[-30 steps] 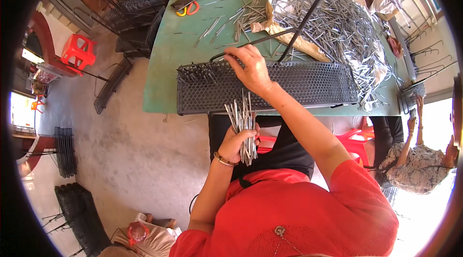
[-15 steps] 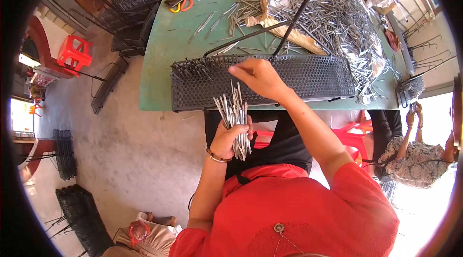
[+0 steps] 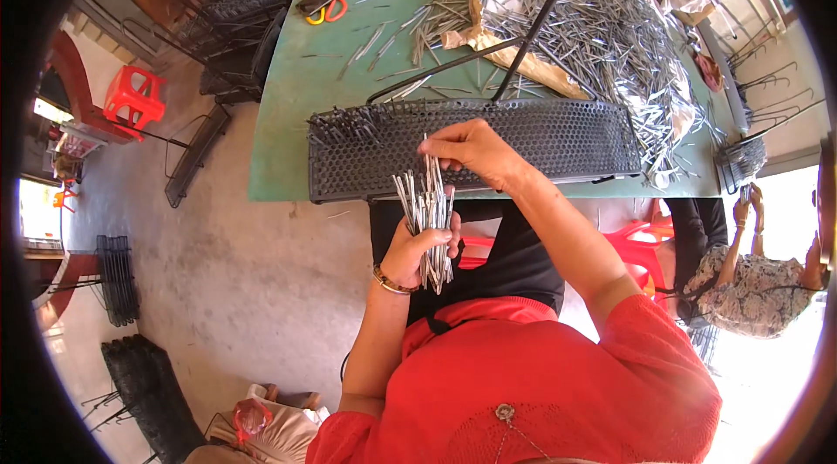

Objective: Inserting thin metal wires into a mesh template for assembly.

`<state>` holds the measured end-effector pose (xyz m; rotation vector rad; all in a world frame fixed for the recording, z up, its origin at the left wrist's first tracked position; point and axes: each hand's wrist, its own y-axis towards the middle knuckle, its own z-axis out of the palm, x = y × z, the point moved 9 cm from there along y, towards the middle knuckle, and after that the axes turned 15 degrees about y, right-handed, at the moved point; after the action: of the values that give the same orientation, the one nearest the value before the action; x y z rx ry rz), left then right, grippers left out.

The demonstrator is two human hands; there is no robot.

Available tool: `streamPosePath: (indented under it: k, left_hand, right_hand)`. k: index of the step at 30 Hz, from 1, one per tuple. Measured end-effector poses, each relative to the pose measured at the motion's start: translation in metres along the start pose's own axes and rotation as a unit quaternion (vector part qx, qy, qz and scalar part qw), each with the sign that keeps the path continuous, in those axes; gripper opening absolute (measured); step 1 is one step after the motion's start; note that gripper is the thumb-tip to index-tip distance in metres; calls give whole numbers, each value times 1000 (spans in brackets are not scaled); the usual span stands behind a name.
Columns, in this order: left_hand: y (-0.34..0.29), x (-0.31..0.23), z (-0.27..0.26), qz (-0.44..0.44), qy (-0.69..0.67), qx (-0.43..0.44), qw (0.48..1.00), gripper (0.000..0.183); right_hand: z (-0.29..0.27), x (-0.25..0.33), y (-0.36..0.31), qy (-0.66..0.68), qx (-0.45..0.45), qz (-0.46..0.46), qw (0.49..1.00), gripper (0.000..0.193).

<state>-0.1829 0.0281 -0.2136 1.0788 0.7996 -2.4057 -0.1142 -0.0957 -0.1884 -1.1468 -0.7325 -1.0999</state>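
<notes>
left hand has its grip round metal rods, tips up, prob for easy picking. right hand seems to pinch one.

Rods, centre: bare metal, shiny. Perforated tray, centre: matt, metal or plastic, can't tell. Desk, upper centre: smooth, low sheen. Wrapper, upper right: creased paper. Stool, left: glossy plastic. Shirt, bottom: matt knit cloth.
</notes>
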Motion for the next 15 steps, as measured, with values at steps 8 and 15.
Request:
streamPosePath:
  k: [8, 15]
  left_hand:
    - [10, 12, -18, -23, -35, -37, 998, 53]
    - [11, 13, -16, -29, -21, -40, 999, 38]
  right_hand:
    - [-10, 83, 6, -71, -126, -254, 956, 22]
    - [12, 98, 18, -210, -120, -406, 881, 20]
